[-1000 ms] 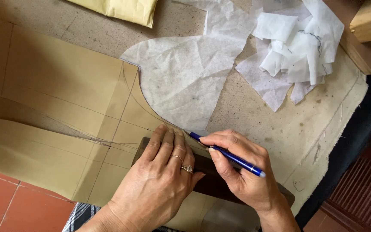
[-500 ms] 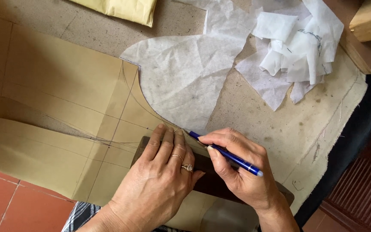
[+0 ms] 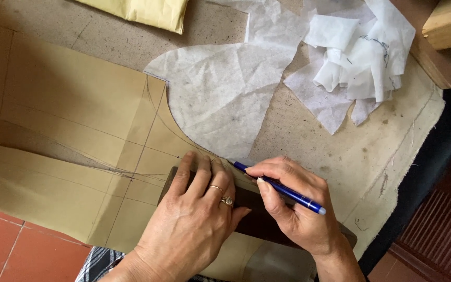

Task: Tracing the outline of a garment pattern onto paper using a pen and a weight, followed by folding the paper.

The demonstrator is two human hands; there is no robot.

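blue pen point(image 3: 283, 191) — held in the right hand point(image 3: 298, 209), fingers closed round the barrel in a writing grip; long axis runs from its tip at upper left, beside the dark ruler's edge, down to the pale cap end at lower right. tip rests on or just above the tan pattern paper point(image 3: 69, 130); contact cannot be told.
dark ruler point(image 3: 259, 219) — flat, dark brown, lying on the tan paper, long axis left to lower right; mostly covered by both hands.
left hand point(image 3: 194, 219) — spread flat, palm down, pressing on the ruler's left part, fingers extended and grasping nothing; ring on one finger. it lies just beside the pen hand, to its left; the pen tip sits between the two.
white tissue pattern piece point(image 3: 220, 99) — rounded, creased, overlapping the tan paper just above the pen tip.
crumpled white tissue scraps point(image 3: 356, 57) — heaped at upper right, well apart.
yellow fabric point(image 3: 142, 11) — folded, top edge.
no packages, labels or signs are visible.
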